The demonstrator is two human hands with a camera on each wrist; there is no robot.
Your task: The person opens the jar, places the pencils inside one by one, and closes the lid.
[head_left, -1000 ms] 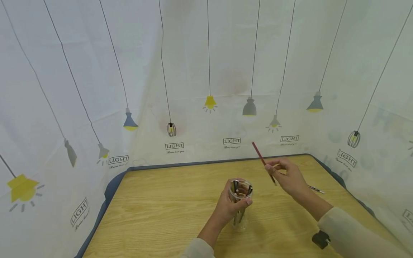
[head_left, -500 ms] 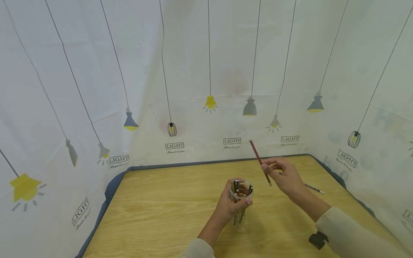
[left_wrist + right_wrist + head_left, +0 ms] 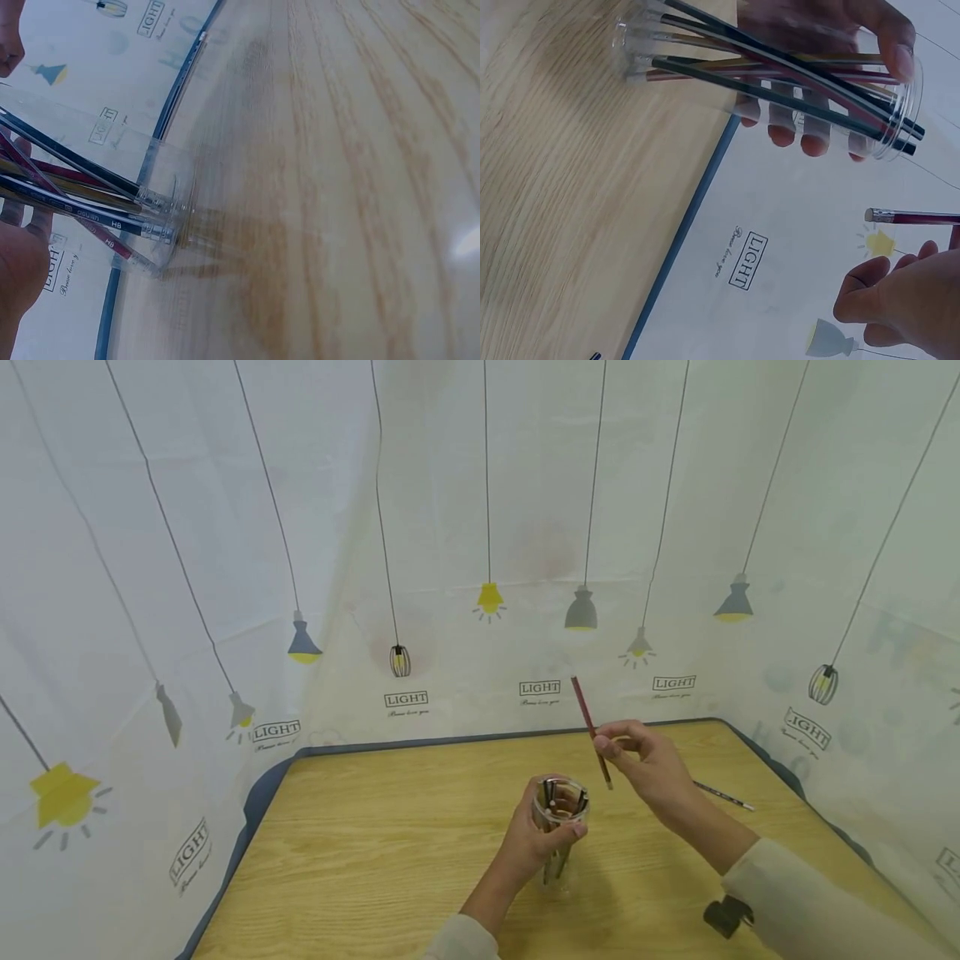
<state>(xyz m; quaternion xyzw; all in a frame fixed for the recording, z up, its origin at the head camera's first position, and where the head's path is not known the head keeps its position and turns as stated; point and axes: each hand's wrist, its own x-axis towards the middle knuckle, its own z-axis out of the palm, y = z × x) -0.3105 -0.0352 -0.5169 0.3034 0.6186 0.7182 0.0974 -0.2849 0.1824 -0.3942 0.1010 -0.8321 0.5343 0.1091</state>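
My left hand (image 3: 525, 842) grips a clear cup (image 3: 560, 819) upright on the table, fingers and thumb wrapped around its upper part. Several pencils (image 3: 795, 109) in dark, red and yellowish colours lean inside it; the left wrist view shows their metal eraser ends at the bottom. To the right of the cup, my right hand (image 3: 656, 777) pinches a red pencil (image 3: 582, 703) between thumb and fingers. That pencil tilts, its eraser end (image 3: 870, 215) pointing down, apart from the cup and around the height of its rim.
A dark pencil (image 3: 723, 795) with a white end lies on the wooden table (image 3: 375, 843), beyond the right forearm. Behind the table's blue edge (image 3: 450, 741) hangs a white cloth (image 3: 450, 527) printed with lamps. A small black device (image 3: 727, 916) sits at the right sleeve.
My right hand has moved left toward the cup with the red pencil, which now stands a little steeper. More of the pencil on the table shows. The left hand and cup stay put.
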